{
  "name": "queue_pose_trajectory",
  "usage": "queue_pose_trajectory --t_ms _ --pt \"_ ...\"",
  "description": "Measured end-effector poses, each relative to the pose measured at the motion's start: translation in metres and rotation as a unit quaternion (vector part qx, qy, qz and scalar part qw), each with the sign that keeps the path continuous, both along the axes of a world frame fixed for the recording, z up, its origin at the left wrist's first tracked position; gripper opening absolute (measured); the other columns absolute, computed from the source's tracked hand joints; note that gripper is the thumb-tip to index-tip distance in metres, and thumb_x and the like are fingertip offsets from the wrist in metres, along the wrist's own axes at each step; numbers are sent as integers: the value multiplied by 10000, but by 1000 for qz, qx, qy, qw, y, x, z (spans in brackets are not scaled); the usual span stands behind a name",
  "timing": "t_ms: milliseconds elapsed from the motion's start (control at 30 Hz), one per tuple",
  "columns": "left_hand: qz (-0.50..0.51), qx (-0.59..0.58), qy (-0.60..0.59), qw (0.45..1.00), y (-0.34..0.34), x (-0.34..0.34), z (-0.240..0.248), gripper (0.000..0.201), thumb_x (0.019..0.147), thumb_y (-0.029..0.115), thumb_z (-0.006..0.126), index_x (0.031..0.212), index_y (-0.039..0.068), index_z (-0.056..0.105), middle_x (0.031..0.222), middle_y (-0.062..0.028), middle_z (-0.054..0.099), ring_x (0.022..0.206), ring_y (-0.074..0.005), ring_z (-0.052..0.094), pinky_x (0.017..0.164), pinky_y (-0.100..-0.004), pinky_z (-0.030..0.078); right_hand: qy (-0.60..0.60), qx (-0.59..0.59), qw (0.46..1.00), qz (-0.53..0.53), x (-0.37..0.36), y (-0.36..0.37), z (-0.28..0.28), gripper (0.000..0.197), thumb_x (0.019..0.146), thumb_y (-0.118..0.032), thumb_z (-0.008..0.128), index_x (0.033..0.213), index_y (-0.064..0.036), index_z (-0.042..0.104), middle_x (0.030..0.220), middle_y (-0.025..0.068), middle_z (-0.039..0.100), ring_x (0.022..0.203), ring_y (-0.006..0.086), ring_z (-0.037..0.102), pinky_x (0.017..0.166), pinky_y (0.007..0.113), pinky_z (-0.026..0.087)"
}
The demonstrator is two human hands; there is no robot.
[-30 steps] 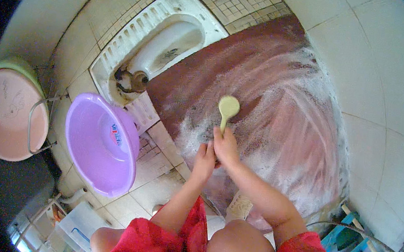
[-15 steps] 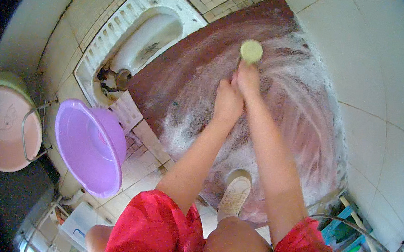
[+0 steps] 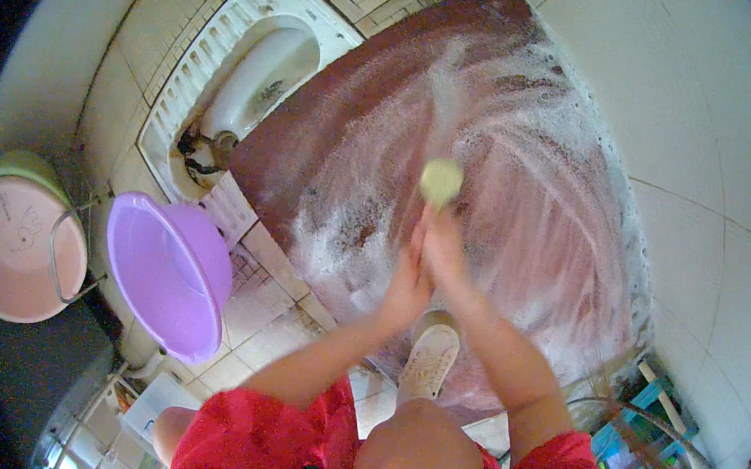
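Drawn nearer than half a second earlier, a pale green, round-headed brush [image 3: 441, 182] sits above the middle of a foamy, reddish mat [image 3: 311, 150], apparently on a scrubbing stroke's return. The person's arms [image 3: 509, 358] are more bent; the right hand [image 3: 446, 246] clasps the brush behind its head. The left hand [image 3: 409, 279] lies alongside, its hold impossible to tell.
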State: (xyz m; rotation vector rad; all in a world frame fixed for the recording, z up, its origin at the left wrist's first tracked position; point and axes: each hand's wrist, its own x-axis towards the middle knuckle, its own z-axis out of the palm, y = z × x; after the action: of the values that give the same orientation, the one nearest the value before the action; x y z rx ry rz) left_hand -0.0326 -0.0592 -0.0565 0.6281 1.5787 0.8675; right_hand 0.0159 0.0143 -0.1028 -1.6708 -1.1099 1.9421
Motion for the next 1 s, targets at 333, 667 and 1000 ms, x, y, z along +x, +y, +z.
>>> queue_pose_trajectory --t_ms 333,667,1000 --pt "-47 -41 8 998 5 23 16 464 843 37 314 1274 -78 188 1303 -236 261 1163 -311 350 964 -358 263 -55 -62 997 5 29 3 18 300 870 -298 385 760 -48 510 524 62 489 446 184 467 438 367 382" --pt "-3 88 157 984 60 12 -17 303 845 140 393 1048 -81 355 975 -300 483 866 -424 507 740 -427 411 -27 80 996 -5 7 69 -18 280 881 -265 365 697 -70 444 537 18 424 446 143 428 376 310 334" --pt "106 -136 -17 985 -82 4 24 399 847 113 364 1206 -39 278 1161 -188 431 1080 -270 427 922 -359 324 -147 20 979 142 -22 -79 42 314 865 -237 366 942 45 481 901 278 520 848 420 503 740 468 383"
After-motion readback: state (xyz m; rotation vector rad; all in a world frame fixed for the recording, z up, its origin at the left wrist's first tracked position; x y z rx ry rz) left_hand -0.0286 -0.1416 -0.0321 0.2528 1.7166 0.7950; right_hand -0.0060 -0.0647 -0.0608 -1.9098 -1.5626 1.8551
